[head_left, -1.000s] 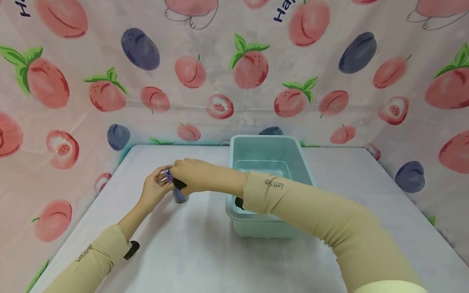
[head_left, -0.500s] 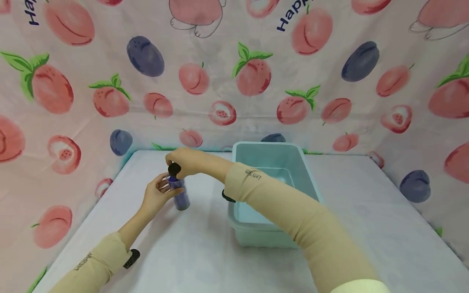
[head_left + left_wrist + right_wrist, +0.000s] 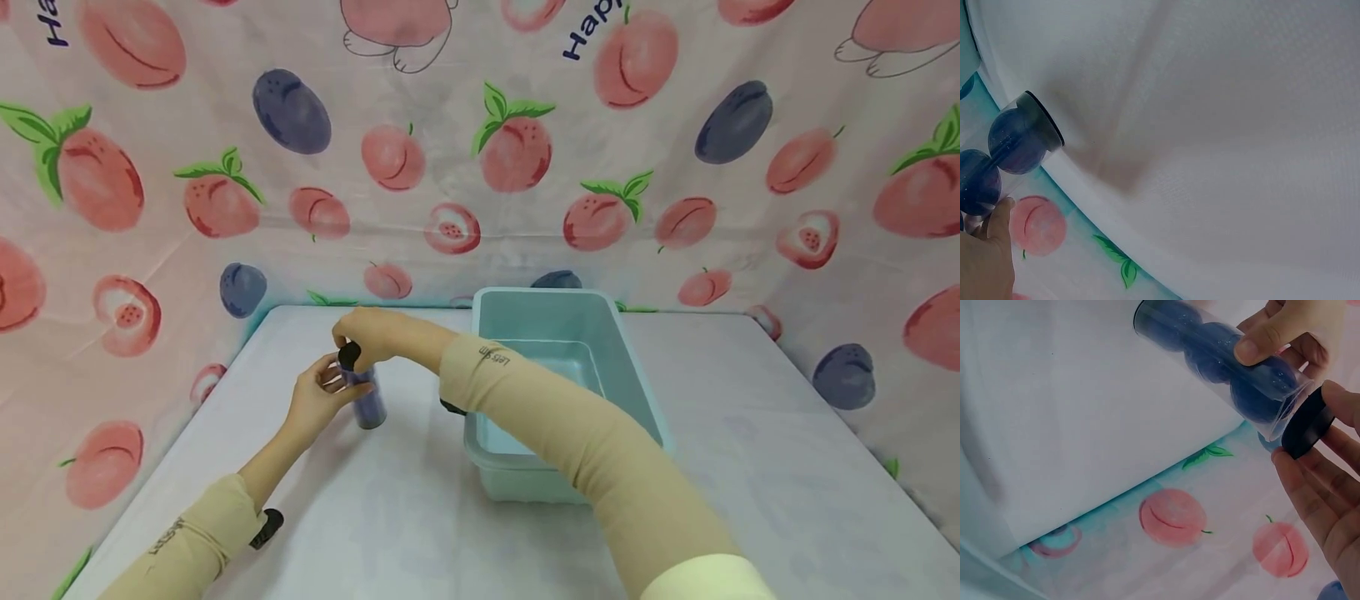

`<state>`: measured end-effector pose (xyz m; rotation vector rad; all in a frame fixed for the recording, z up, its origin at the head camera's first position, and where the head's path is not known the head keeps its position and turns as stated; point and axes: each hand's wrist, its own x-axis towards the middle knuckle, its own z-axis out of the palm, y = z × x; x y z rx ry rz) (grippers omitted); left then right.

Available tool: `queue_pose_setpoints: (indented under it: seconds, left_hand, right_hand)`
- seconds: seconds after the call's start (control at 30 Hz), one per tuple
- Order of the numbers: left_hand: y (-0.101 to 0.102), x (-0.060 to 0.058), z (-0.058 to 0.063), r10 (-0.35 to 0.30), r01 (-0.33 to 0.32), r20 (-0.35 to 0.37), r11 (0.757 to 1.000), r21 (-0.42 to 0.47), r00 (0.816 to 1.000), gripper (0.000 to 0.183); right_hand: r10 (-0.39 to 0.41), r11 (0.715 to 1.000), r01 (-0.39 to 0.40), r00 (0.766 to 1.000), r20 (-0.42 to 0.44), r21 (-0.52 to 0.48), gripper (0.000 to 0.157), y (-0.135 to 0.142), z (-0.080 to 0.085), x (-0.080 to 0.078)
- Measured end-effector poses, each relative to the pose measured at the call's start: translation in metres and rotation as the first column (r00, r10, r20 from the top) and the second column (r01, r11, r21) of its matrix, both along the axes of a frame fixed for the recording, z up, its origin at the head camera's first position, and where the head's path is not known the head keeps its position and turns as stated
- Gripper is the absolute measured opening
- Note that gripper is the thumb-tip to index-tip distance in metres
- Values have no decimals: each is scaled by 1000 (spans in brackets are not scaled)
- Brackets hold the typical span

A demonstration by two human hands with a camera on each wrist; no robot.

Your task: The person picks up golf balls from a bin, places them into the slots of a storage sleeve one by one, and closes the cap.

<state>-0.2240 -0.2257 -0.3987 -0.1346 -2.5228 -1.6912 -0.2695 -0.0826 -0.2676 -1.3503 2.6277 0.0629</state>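
Note:
My left hand [image 3: 318, 402] grips a clear plastic tube [image 3: 369, 408] that stands upright at the left of the table. Three dark blue balls [image 3: 1263, 390] are stacked inside it, seen best in the right wrist view. Between the thumb and fingers of my right hand [image 3: 384, 335] is a round black lid [image 3: 1307, 424]. The lid is right at the tube's open mouth, slightly tilted, with a small gap showing in the right wrist view. A dark end cap [image 3: 1042, 120] closes the tube's other end. In the head view my right hand hides part of the tube's top.
A light teal plastic bin [image 3: 502, 462] stands right of the tube, under my right forearm, which partly hides it. White cloth covers the table [image 3: 420, 533]. A fruit-print curtain [image 3: 465, 150] hangs behind and along the sides.
My right hand has shifted left and a little up, bringing the black lid from beside the tube to over its mouth. My left hand keeps its grip on the tube.

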Motion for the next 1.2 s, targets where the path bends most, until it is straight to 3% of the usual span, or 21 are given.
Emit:
queue_pose_setpoints:
  seconds: [0.33, 1.2]
  left_hand:
    - [-4, 6, -5, 25, -25, 10, 1000, -9, 1000, 63]
    - [-1, -2, 0, -2, 2, 10, 1000, 12, 1000, 67]
  right_hand:
    - [-25, 1000, 24, 999, 29, 16, 36, -9, -11, 3]
    - [-4, 999, 2, 999, 38, 50, 35, -12, -3, -8]
